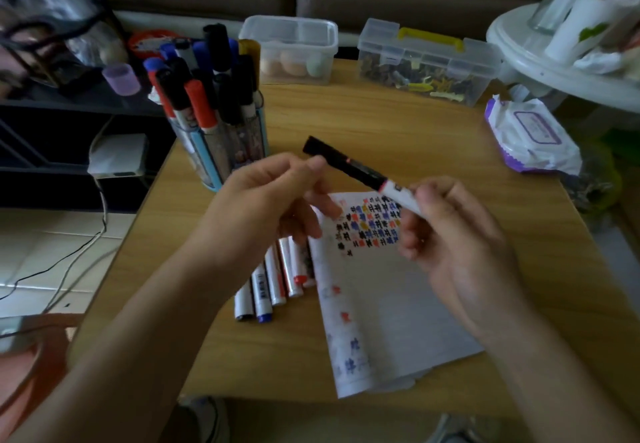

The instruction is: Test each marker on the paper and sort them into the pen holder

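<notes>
A marker (pixel 353 167) with a black cap and white barrel is held above the paper (pixel 391 304). My right hand (pixel 453 245) grips its white barrel end. My left hand (pixel 263 207) pinches the black cap between thumb and fingers. The cap sits on the marker. The paper lies on the wooden table (pixel 381 123) and carries rows of small black, blue and red test marks near its top. Several capped markers (pixel 273 279) lie side by side left of the paper, partly under my left hand. The pen holder (pixel 225 144) stands at the table's left edge, full of upright markers.
At the back stand a clear box with eggs (pixel 291 47) and a clear box with a yellow handle (pixel 429 61). A wet-wipes pack (pixel 530 134) lies at the right edge. A white round stand (pixel 568 58) rises at the far right. Cables run over the floor on the left.
</notes>
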